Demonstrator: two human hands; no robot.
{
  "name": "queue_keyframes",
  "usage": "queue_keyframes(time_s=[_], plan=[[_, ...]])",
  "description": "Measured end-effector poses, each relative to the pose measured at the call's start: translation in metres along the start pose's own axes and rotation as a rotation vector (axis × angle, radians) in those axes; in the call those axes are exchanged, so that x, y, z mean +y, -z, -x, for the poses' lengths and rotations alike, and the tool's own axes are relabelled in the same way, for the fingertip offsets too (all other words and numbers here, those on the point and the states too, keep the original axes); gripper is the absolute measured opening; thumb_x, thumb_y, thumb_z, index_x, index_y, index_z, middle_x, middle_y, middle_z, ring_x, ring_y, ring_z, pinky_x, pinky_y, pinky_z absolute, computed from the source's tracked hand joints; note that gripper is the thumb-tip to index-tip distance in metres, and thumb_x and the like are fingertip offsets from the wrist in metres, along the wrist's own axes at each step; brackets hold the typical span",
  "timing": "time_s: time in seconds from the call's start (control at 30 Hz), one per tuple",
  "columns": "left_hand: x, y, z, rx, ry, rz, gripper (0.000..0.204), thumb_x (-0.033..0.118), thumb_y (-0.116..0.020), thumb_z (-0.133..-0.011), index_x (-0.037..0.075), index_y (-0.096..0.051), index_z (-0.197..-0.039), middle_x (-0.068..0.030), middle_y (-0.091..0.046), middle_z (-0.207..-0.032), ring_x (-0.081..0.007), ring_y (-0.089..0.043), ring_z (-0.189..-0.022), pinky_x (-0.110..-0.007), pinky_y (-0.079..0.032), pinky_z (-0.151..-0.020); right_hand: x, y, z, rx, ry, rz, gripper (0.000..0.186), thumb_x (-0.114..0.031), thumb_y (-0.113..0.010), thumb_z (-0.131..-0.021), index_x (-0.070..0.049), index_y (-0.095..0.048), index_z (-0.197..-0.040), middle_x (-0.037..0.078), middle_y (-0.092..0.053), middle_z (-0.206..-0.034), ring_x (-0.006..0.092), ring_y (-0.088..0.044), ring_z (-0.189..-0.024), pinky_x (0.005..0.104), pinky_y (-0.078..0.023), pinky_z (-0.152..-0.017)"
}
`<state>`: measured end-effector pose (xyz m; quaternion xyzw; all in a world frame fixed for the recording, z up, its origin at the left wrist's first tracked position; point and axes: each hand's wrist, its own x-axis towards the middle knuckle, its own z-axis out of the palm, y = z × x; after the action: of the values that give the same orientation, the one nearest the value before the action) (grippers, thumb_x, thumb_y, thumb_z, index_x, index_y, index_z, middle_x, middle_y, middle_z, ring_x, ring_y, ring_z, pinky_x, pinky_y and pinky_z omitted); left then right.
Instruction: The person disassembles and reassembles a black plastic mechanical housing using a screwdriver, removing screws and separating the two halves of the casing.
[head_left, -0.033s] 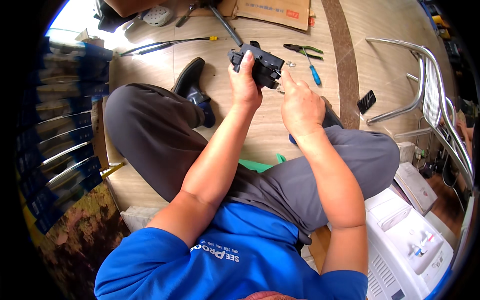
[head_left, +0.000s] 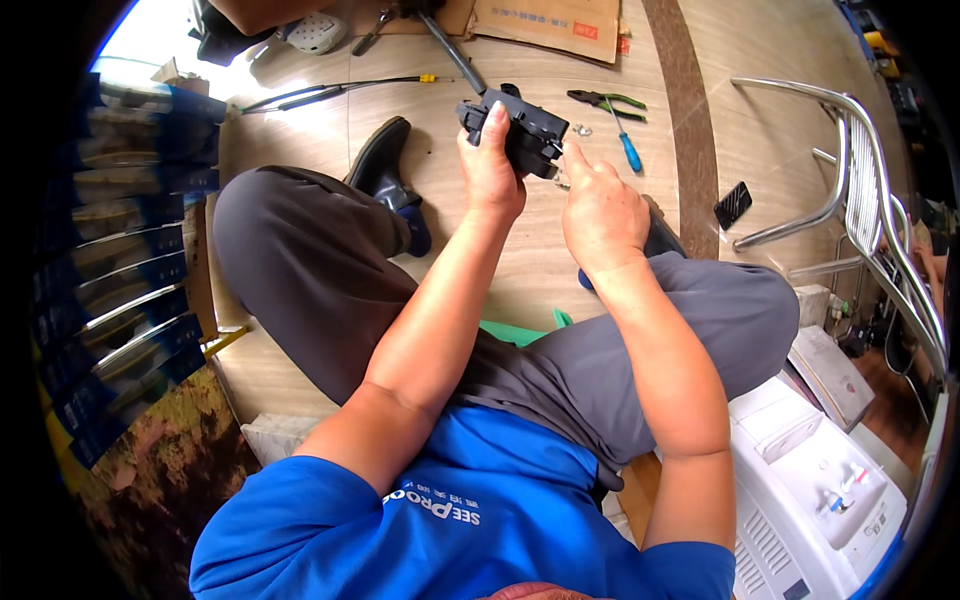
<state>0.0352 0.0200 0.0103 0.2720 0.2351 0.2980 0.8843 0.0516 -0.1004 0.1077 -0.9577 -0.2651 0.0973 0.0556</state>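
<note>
My left hand (head_left: 492, 170) is wrapped around a black plastic mechanism (head_left: 536, 122), its thumb lying along the near face. From the mechanism's far end a dark rod (head_left: 455, 56) runs up and to the left, toward a dark part at the top edge. My right hand (head_left: 607, 213) is at the mechanism's right end, the index fingertip against its edge and the other fingers curled under. Whatever those curled fingers hold is hidden. On the floor just beyond are green-handled pliers (head_left: 608, 98), a blue-handled screwdriver (head_left: 629, 150) and a few small metal bits (head_left: 581, 129).
A black cable with a yellow end (head_left: 340, 86) and flattened cardboard (head_left: 546, 26) lie farther off. To the right are a phone (head_left: 733, 205), a metal-framed chair (head_left: 846, 160) and a white appliance (head_left: 815, 500). Stacked blue boxes (head_left: 140, 240) stand left. My boot (head_left: 385, 165) rests nearby.
</note>
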Motion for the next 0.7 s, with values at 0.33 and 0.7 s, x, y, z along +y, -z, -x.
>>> queue_keyframes(time_s=[0.33,0.7], plan=[[-0.019,-0.012,-0.016,0.107,0.009,0.005,0.041,0.044,-0.064,-0.096,0.007,-0.059,-0.112,-0.0051,-0.067,-0.097,-0.02,-0.069,-0.085,-0.037,-0.059,-0.075,-0.003,-0.002,-0.016,0.035,-0.11,-0.014,0.048,-0.012,-0.054,-0.091,-0.024,-0.06,-0.137,0.011,-0.067,-0.093,0.0347,-0.071,-0.083,0.0483,-0.056,-0.072],[-0.045,0.001,-0.029,0.072,0.075,0.137,0.047,0.052,-0.056,-0.099,0.008,-0.061,-0.115,-0.0042,-0.069,-0.1,-0.0212,-0.069,-0.089,-0.039,-0.058,-0.079,-0.002,-0.006,-0.016,0.039,-0.087,0.048,0.043,-0.018,-0.05,-0.095,-0.018,-0.057,-0.137,0.014,-0.068,-0.094,0.0342,-0.073,-0.077,0.0471,-0.058,-0.067]])
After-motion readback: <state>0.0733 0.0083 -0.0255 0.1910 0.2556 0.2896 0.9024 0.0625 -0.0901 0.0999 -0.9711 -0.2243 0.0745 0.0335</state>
